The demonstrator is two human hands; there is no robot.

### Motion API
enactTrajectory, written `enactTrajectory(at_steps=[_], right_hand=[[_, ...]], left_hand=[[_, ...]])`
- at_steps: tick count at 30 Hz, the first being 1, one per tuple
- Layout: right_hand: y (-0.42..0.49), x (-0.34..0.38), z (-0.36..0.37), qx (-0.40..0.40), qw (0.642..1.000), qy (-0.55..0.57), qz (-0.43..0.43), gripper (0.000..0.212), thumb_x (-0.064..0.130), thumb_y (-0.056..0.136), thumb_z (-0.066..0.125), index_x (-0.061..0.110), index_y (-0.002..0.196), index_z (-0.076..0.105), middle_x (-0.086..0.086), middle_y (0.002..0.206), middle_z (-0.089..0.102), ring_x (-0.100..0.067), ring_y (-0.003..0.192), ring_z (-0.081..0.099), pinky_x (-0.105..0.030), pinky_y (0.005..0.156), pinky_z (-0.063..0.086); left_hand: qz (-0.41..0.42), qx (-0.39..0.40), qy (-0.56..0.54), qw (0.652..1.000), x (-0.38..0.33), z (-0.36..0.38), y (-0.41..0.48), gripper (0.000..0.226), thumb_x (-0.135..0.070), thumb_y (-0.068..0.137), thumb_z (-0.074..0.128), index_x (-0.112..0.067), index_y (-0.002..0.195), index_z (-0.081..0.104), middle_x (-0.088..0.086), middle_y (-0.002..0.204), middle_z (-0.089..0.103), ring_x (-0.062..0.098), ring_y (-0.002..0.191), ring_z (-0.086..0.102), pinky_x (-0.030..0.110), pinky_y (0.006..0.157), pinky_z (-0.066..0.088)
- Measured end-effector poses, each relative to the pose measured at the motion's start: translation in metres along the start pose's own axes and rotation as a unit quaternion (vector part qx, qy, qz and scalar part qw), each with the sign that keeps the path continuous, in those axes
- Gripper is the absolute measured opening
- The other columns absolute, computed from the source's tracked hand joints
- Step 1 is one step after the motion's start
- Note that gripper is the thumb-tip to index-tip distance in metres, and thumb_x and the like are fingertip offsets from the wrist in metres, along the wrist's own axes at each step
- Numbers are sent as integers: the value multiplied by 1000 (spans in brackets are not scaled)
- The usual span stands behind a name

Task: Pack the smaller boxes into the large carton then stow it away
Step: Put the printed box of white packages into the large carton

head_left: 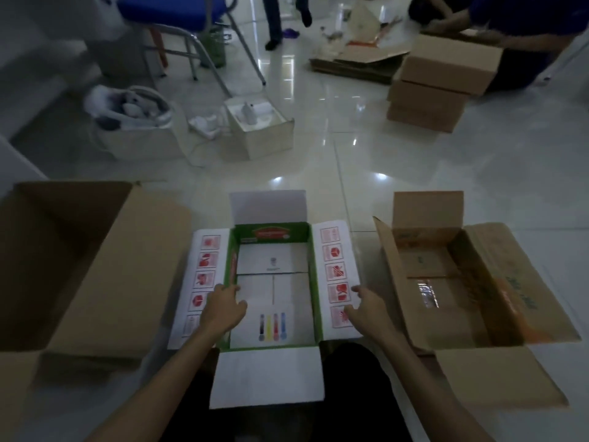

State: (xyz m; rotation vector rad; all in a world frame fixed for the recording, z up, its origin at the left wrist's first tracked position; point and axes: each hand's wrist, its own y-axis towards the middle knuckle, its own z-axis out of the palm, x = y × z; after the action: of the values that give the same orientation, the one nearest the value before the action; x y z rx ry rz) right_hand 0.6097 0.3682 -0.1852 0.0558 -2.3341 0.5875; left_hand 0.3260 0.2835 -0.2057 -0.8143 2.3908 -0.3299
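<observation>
A green-walled carton (271,235) stands open on the floor in front of me, its four white flaps spread out. Flat white smaller boxes (271,263) lie inside it, covering the bottom. My left hand (223,309) rests on the carton's left wall and flap, fingers apart, holding nothing. Over on the right flap (338,272) lies my right hand (366,309), beside the printed red pictograms, fingers also apart and empty.
An open brown carton (79,266) stands at my left, another open brown carton (462,282) at my right. Farther off are a small open box (261,135), stacked closed cartons (436,87) with a person beside them, flattened cardboard and a blue chair (172,14).
</observation>
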Motion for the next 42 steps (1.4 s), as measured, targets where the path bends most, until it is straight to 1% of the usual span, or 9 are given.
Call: enactTrajectory(at_steps=[6, 10, 13, 19, 24, 29, 34, 38, 42], right_hand=[[39, -1, 25, -34, 990, -72, 120, 53, 24, 79, 69, 5, 122, 45, -17, 121, 57, -34, 110, 58, -45, 91, 49], [57, -6, 31, -4, 989, -24, 146, 37, 23, 86, 64, 7, 112, 42, -18, 114, 63, -34, 97, 66, -44, 80, 55], [62, -9, 33, -25, 991, -35, 131, 41, 22, 87, 64, 5, 117, 43, -18, 113, 64, -34, 96, 67, -44, 77, 55], [59, -17, 33, -64, 993, -51, 88, 19, 15, 86, 62, 17, 102, 51, -11, 102, 68, -20, 76, 65, -32, 61, 54], [55, -8, 32, -71, 993, -49, 75, 33, 9, 87, 59, 5, 117, 49, -6, 95, 64, -16, 71, 61, -26, 56, 51], [49, 4, 35, -52, 995, -32, 76, 32, 12, 89, 56, 11, 117, 41, 0, 89, 60, -17, 67, 63, -27, 54, 53], [43, 21, 39, -36, 998, -10, 41, 7, 12, 93, 47, 17, 98, 44, -2, 84, 63, -13, 66, 65, -27, 51, 54], [30, 41, 33, -45, 999, -7, 0, 4, 19, 95, 43, 19, 93, 47, -6, 85, 64, -24, 73, 68, -42, 64, 60], [10, 69, 17, -61, 997, 3, -43, 7, 21, 96, 40, 17, 95, 45, -6, 83, 64, -19, 68, 66, -28, 52, 55]], left_hand=[[-181, 22, -20, 983, 68, -17, 35, 70, -28, 77, 63, -6, 136, 32, 22, 135, 42, 39, 124, 40, 49, 104, 40], [-242, 54, -141, 958, 88, -15, 49, 76, -23, 81, 65, -1, 138, 21, 21, 129, 52, 36, 113, 54, 47, 95, 49], [-234, 28, -182, 955, 90, -10, 50, 71, -16, 81, 65, -2, 137, 23, 19, 124, 56, 34, 108, 57, 41, 85, 50], [-205, -40, -31, 977, 83, 13, 33, 86, -20, 72, 71, -15, 140, 18, 18, 138, 26, 35, 123, 31, 49, 99, 40], [-175, -84, 2, 981, 64, 23, 21, 82, -17, 74, 72, -16, 139, 22, 15, 140, 19, 33, 122, 25, 46, 101, 37], [-98, -146, 54, 983, 48, 13, 13, 70, -27, 79, 69, -16, 135, 29, 18, 132, 34, 29, 114, 38, 41, 98, 41], [-87, -94, -83, 988, 27, -5, 11, 69, -16, 88, 58, -12, 143, 17, 8, 106, 59, 26, 85, 62, 36, 56, 53], [-28, -80, -43, 996, 25, -17, 9, 23, -12, 92, 49, -7, 114, 49, 15, 112, 64, 31, 91, 63, 40, 72, 55], [12, -105, -90, 990, 20, -48, 0, 31, -6, 89, 50, -9, 119, 49, 15, 114, 64, 31, 93, 63, 38, 71, 56]])
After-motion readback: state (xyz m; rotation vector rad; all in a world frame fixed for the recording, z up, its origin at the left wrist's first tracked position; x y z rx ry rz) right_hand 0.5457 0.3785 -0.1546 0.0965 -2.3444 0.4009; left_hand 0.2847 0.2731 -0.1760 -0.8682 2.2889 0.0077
